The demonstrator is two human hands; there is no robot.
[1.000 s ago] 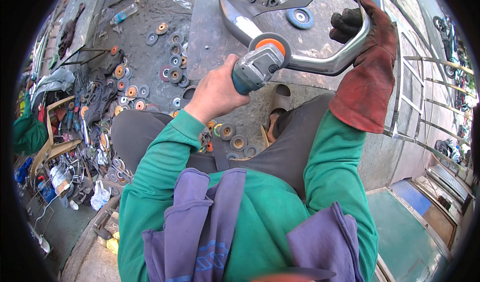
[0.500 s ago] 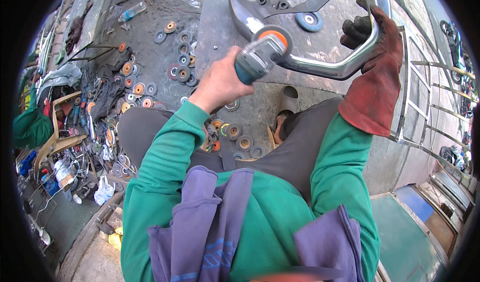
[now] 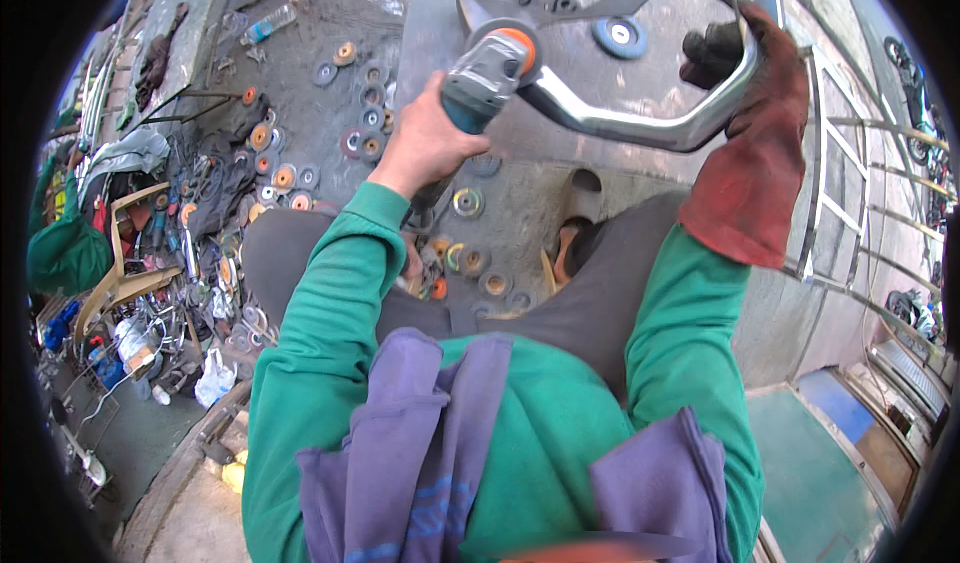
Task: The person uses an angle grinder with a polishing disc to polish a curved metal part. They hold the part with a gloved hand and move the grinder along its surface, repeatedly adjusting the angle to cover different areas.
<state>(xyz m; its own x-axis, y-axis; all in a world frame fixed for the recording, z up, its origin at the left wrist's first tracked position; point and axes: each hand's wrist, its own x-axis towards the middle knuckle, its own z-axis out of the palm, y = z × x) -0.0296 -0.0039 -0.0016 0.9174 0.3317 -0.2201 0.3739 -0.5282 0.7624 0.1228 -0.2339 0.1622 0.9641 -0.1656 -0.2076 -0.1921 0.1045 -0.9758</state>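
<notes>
My bare left hand is wrapped round an angle grinder with an orange-backed disc. The disc sits against or very close to the left part of a bent, shiny metal rail with dark flat brackets; exact contact I cannot make out. On my right hand is a red work glove with dark fingers, closed round the right bend of the rail. Beyond the rail, a blue grinding disc lies flat on a dark metal sheet.
Several used discs litter the ground at left. A plastic bottle lies farther off. Cloths, tools and bags pile up at far left, near another person's green sleeve. A metal ladder-like frame stands at right.
My left hand and the grinder have moved left and slightly away from me along the rail. My right hand keeps its grip, nearly still.
</notes>
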